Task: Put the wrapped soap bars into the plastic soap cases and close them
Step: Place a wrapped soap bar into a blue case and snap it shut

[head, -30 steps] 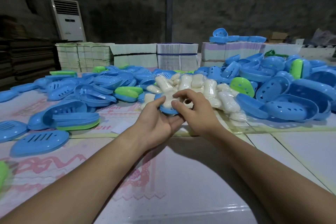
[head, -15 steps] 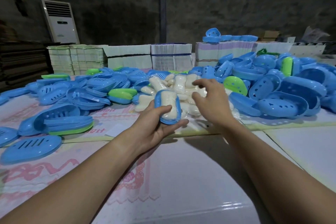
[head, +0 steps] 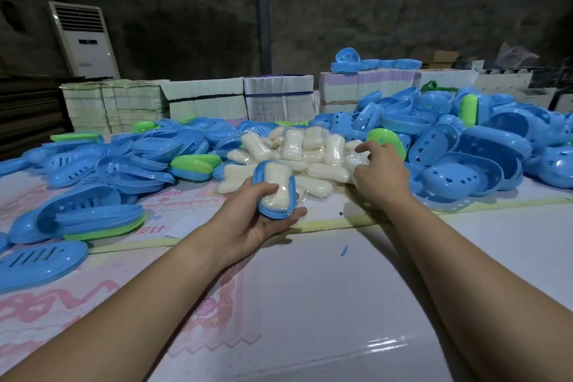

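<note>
Spreading along the far left of the counter (head: 325,304), a heap of slotted blue lids (head: 93,164) lies in loose overlapping layers, smooth oval plastic with long vent slits, a few green ones among them. One slotted lid (head: 34,263) lies alone near the left edge, and a nested blue-and-green stack (head: 93,220) sits just beyond it. A floral pink-printed sheet (head: 93,304) covers the left half of the counter; the glossy white near surface between the forearms carries only a small blue chip (head: 344,250).

At centre the left hand (head: 257,226) grips a blue case half (head: 274,187) from below, thumb curled over the wrapped soap bar (head: 279,186) seated inside it; the case is uncovered, raised off the counter and tilted. Just beyond lies the pile of wrapped soap bars (head: 304,155), pale, waisted like bones, in shiny clear film.

The right hand (head: 378,174) reaches into the right side of that pile, fingers bent among the wrappers; I cannot tell whether they have hold of a bar. A green case half (head: 386,141) lies just past its knuckles. Farther right, deep blue bases (head: 471,170) pierced with heart-shaped holes crowd to the right edge. Bundled stacks of flat cartons (head: 204,99) line the far edge.
</note>
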